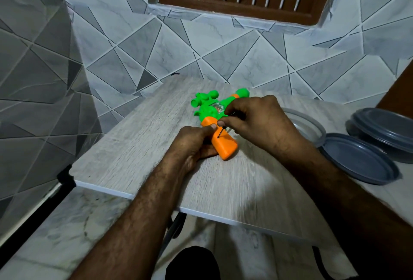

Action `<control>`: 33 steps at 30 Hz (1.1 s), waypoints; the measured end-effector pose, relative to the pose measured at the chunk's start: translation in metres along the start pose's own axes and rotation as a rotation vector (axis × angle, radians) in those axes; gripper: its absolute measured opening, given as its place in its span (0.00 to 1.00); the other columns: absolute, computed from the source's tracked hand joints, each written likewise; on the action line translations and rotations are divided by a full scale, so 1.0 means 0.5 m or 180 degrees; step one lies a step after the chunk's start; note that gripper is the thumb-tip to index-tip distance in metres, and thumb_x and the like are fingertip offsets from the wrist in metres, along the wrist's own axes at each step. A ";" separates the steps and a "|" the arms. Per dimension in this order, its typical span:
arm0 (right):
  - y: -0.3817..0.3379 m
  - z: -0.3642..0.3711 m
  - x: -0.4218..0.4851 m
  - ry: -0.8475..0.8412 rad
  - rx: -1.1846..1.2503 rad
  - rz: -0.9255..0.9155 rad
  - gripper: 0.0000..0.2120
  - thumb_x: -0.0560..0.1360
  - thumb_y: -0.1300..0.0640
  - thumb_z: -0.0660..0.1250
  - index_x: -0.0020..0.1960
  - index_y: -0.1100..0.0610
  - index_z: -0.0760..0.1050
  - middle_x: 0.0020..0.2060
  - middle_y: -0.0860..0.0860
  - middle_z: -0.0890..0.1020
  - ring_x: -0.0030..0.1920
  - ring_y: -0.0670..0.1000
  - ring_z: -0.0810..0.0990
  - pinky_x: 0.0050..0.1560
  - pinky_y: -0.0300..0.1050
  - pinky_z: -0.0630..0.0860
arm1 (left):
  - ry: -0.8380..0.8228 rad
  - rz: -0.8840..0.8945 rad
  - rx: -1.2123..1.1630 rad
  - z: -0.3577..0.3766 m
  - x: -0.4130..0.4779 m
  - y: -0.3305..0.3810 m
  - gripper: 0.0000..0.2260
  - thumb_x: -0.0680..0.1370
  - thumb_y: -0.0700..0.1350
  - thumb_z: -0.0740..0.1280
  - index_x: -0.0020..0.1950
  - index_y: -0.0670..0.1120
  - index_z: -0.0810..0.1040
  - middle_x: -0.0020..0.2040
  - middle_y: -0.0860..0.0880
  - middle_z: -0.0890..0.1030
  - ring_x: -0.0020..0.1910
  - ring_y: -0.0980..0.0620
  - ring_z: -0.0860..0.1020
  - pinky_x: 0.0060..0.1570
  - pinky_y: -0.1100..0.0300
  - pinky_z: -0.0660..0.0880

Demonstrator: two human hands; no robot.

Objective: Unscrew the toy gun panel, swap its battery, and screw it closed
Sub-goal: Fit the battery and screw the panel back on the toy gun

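Right hand (257,119) pinching probable screwdriver (220,133), left hand (194,145) gripping toy gun (226,147), central on table (134,145).

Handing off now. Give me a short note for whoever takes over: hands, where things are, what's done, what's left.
Left hand holds the gun by its orange grip, lying on the table.
Right hand pinches a small screwdriver, tip set on the side of the grip.
The panel looks closed and no battery is in view.
Cannot tell whether the screw is coming out or going in, so check that first.
Grey lids sit on the right.
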State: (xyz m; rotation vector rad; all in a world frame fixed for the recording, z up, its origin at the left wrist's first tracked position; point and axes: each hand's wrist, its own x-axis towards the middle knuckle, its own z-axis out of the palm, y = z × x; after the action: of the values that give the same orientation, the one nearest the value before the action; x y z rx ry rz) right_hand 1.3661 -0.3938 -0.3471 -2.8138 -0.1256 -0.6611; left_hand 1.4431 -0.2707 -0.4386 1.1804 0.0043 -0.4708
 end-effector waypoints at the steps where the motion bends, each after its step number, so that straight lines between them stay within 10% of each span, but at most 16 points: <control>1: -0.001 -0.003 -0.001 -0.0023 -0.0150 -0.0102 0.12 0.73 0.46 0.70 0.53 0.51 0.82 0.46 0.53 0.85 0.50 0.57 0.81 0.53 0.49 0.76 | 0.0003 -0.0005 -0.0006 0.000 0.000 0.000 0.17 0.78 0.41 0.70 0.62 0.33 0.76 0.55 0.34 0.82 0.43 0.43 0.84 0.38 0.50 0.83; 33: -0.002 0.012 0.012 -0.0026 -0.0532 0.0004 0.15 0.79 0.44 0.63 0.51 0.55 0.81 0.46 0.57 0.83 0.51 0.60 0.79 0.43 0.45 0.67 | 0.0021 -0.0009 -0.0002 0.002 -0.006 0.002 0.17 0.78 0.40 0.69 0.62 0.32 0.75 0.56 0.33 0.81 0.45 0.42 0.83 0.45 0.46 0.82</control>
State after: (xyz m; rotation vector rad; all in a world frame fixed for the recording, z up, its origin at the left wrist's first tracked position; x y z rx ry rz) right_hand 1.3738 -0.3911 -0.3493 -2.9760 -0.0733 -0.6897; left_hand 1.4407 -0.2703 -0.4364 1.1814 0.0120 -0.4694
